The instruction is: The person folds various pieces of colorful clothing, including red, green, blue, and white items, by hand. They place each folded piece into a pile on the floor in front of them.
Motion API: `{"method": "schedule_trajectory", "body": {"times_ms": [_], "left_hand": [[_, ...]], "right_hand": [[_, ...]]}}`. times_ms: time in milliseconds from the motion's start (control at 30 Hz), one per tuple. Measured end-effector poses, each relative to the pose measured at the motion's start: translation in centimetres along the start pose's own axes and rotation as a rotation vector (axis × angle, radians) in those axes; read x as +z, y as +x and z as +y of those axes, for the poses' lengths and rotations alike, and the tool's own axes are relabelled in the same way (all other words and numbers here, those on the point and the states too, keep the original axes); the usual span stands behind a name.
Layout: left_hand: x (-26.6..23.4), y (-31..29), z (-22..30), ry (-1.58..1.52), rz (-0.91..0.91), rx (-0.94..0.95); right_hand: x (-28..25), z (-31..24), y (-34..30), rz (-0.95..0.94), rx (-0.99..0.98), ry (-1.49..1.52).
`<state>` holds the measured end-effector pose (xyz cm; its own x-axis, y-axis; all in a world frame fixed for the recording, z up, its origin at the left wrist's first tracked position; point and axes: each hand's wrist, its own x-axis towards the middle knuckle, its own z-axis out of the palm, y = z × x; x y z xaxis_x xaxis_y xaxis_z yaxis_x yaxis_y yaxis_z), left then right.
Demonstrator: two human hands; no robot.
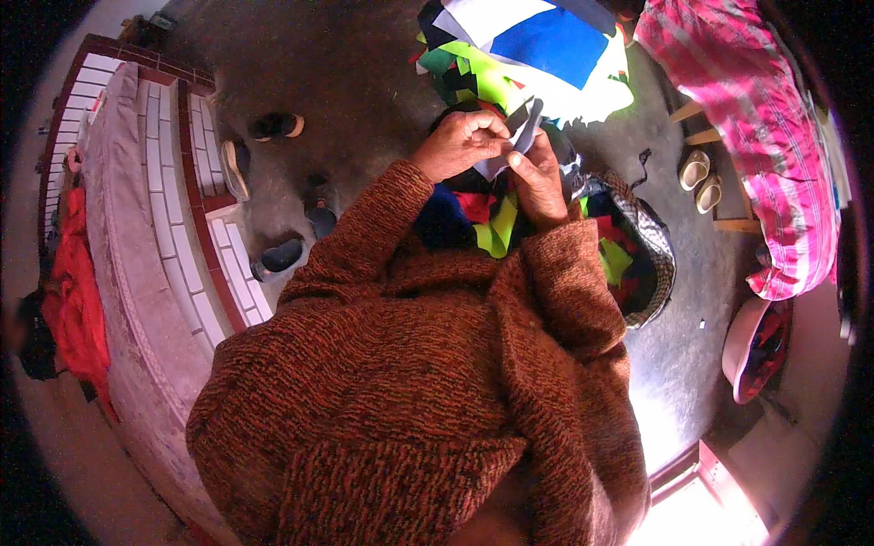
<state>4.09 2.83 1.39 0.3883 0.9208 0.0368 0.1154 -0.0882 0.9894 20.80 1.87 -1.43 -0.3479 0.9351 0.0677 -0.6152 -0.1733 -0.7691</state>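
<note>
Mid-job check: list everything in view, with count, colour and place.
Small flat cloth-like piece: one, grey, at the hands.
Heaped cloth scraps: one pile, uncounted; blue, white, yellow-green; floor ahead.
Checked fabric bag: one, black-and-white, right of the lap, scraps inside.
Plaid draped cloth: one, pink, far right, above wooden legs.
Slip-on shoes: two, cream, floor right.
Round basin: one, pink, lower right.
Dark shoes: several, floor left.
Tiled low platform: one, white, left.
Crumpled cloth: one, red, far left.
Knitted coat: one, brown-orange flecked, worn.
Left hand: one, bare, beside the piece.
Right hand: one, bare, gripping the piece.
</note>
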Motion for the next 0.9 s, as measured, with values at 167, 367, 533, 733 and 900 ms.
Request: {"method": "schedule_trajectory", "body": {"times_ms": [167, 367, 533, 733, 900], "left_hand": [[-0.2, -0.2, 0.4, -0.008, 0.005, 0.002], [-0.6, -0.3, 1.3, -0.242, 0.105, -0.033], [-1.0, 0.1, 0.9, -0.649, 0.248, -0.063], [-0.9, 0.4, 0.4, -0.924, 0.271, -0.115], [-0.8, 0.4, 0.3, -0.744, 0.241, -0.087]], "right_hand": [[0.3, -0.1, -0.2, 0.096, 0.060, -0.006], [0.8, -0.2, 0.0, 0.212, 0.040, 0.147], [-2.1, 1.6, 0.7, 0.187, -0.158, -0.254], [-6.0, 2.4, 1.5, 0.050, -0.245, -0.859], [-4.7, 2.3, 0.8, 0.192, -0.063, -0.261]]}}
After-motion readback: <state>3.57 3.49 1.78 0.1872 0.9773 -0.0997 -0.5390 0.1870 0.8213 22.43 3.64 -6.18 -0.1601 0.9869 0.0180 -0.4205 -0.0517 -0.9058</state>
